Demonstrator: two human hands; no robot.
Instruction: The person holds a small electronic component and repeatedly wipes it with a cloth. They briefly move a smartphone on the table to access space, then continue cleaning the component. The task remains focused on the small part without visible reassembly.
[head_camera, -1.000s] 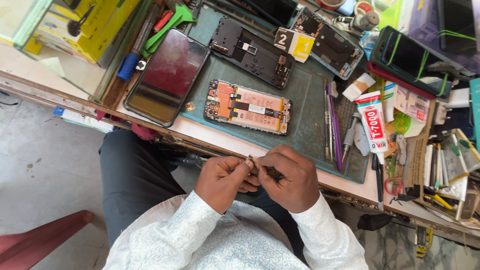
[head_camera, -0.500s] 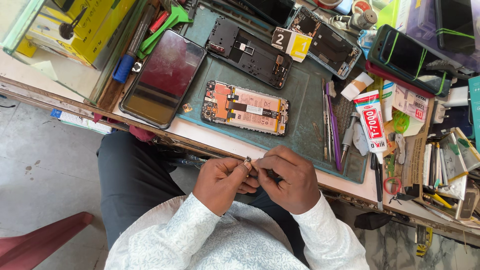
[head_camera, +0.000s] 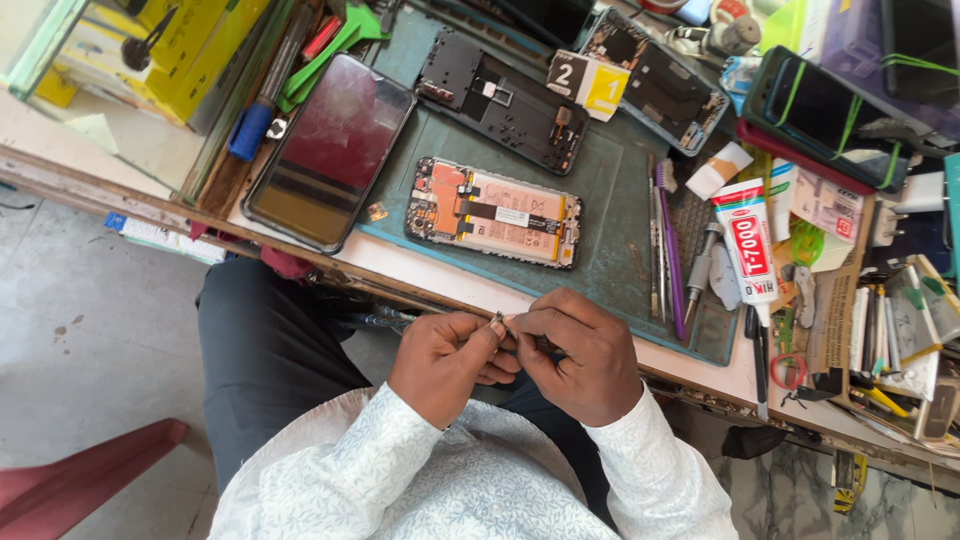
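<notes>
My left hand (head_camera: 448, 362) and my right hand (head_camera: 577, 352) meet just below the workbench edge, above my lap. Together they pinch a tiny metallic part (head_camera: 498, 320) between the fingertips; what it is I cannot make out. A thin dark tool shaft seems to lie under my right fingers, mostly hidden. Right above my hands, on the teal work mat (head_camera: 610, 215), lies an opened phone (head_camera: 494, 211) with its orange and white internals exposed.
A removed dark phone screen (head_camera: 328, 152) lies left of the mat. A black phone frame (head_camera: 504, 100) and another opened phone (head_camera: 655, 82) sit farther back. Tweezers and a purple tool (head_camera: 670, 250), a white glue tube (head_camera: 749, 245), banded phones (head_camera: 822, 115) and clutter fill the right side.
Both hands stay together on the small part with only slight finger movement. The view has shifted a little.
</notes>
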